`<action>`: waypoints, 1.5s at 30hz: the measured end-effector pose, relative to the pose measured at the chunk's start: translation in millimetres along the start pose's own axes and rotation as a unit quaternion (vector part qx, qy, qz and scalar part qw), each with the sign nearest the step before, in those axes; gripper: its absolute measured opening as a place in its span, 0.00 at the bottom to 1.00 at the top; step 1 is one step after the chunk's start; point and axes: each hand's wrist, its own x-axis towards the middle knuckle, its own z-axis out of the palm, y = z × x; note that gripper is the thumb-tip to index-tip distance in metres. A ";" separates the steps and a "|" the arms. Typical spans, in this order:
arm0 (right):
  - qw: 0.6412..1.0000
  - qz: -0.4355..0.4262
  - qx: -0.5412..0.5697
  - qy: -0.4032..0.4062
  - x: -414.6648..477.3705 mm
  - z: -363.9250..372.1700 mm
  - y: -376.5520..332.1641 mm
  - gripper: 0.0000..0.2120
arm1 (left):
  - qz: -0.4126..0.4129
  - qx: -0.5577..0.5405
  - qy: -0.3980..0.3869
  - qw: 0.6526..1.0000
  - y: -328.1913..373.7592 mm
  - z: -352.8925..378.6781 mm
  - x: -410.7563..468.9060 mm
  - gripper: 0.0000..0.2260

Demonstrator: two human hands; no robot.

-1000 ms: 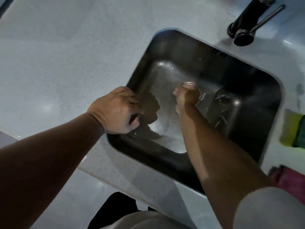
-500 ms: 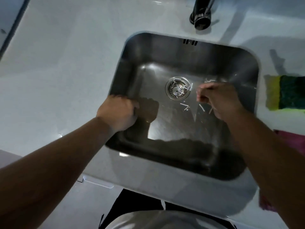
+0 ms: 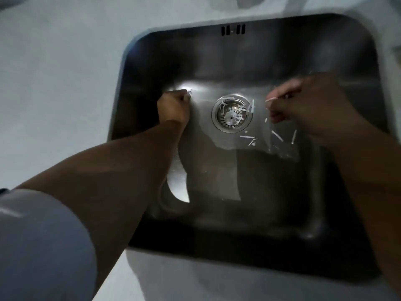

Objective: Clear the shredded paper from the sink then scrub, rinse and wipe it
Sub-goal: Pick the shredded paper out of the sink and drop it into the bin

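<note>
Both hands are down in the steel sink (image 3: 358, 61), which is set into a pale desk (image 3: 65, 83). Shredded paper (image 3: 233, 115) is tangled in the drain strainer (image 3: 214, 119), with loose strips on the floor right of it. The right hand (image 3: 314, 109) pinches one strip between curled fingers (image 3: 282, 90). The left hand (image 3: 173, 107) is balled up left of the drain, and I can't tell if it holds anything.
</note>
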 end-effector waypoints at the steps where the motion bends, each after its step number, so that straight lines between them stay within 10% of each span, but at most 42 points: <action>1: 1.000 -0.002 0.004 0.002 0.8 0.3 -1.0 0.05 | 0.012 0.013 0.006 1.000 -0.7 6.0 5.3 0.10; 19: 0.993 -0.037 0.094 0.060 8.1 -14.7 -18.2 0.07 | 0.100 0.187 0.000 0.977 -1.4 26.8 36.6 0.13; 25: 0.981 -0.015 0.168 0.093 14.9 -27.0 -16.5 0.13 | -0.057 -0.072 0.091 0.992 -6.1 15.4 21.0 0.05; 29: 0.971 -0.017 0.214 0.106 15.3 -31.3 -18.8 0.14 | -0.077 -0.291 -0.006 0.954 3.8 23.3 -12.5 0.12; 38: 0.963 -0.020 0.234 0.131 13.9 -31.0 -22.4 0.13 | 0.214 -0.097 -0.201 0.951 95.1 84.0 -26.4 0.10; 45: 0.961 -0.029 0.243 0.127 6.5 -30.4 -23.9 0.08 | 0.435 0.115 -0.233 0.862 128.9 135.5 -41.3 0.13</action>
